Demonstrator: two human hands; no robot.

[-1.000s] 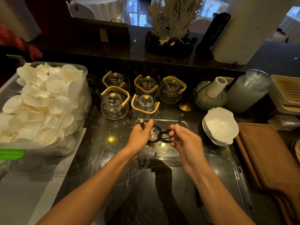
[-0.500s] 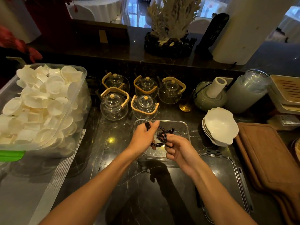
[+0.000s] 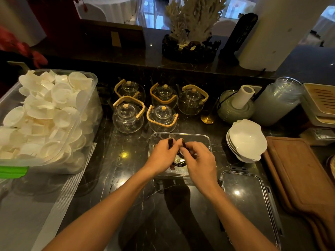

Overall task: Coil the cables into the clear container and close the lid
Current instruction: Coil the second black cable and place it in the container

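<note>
Your work surface is a dark marble counter (image 3: 130,205). At center, the clear container (image 3: 204,140); at four o'clock, its lid (image 3: 248,200). At twelve o'clock, five glass teapots (image 3: 126,116); at nine o'clock, a bin of white cups (image 3: 85,113); at two o'clock, stacked white bowls (image 3: 246,140); at three o'clock, wooden boards (image 3: 299,174).

On the dark marble counter (image 3: 94,205), five glass teapots (image 3: 128,115) with wooden handles stand in two rows at twelve o'clock. At nine o'clock sits a large clear bin (image 3: 85,113) heaped with small white dishes (image 3: 45,113). At three o'clock a stack of white bowls (image 3: 246,140) rests just beside wooden boards (image 3: 301,174). At two o'clock a white roll (image 3: 243,96) stands upright in a green holder, near a lidded jar (image 3: 277,102). A coral ornament (image 3: 192,24) stands on the ledge behind.
</note>
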